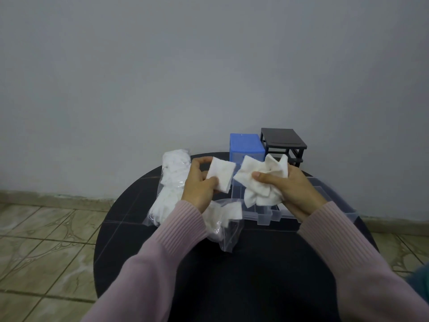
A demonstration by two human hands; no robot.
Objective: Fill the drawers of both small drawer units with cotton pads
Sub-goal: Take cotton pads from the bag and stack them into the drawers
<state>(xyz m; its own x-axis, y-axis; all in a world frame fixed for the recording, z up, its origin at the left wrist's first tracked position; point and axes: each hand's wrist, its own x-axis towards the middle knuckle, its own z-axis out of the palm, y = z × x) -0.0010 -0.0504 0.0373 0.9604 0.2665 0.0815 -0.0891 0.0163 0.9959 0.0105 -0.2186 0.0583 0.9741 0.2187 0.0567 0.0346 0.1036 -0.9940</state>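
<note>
While the round dark surface (pixel 144 228) fills the lower middle of the frame, clear drawers (pixel 262 211) lie on it at centre. The blue unit (pixel 246 145) and black unit (pixel 282 138) stand behind. Bags of pads (pixel 170 182) lie left. The right hand (pixel 291 184) grips a bunch of pads (pixel 260 180); the left hand (pixel 199 182) pinches a single pad (pixel 220 174).
</note>
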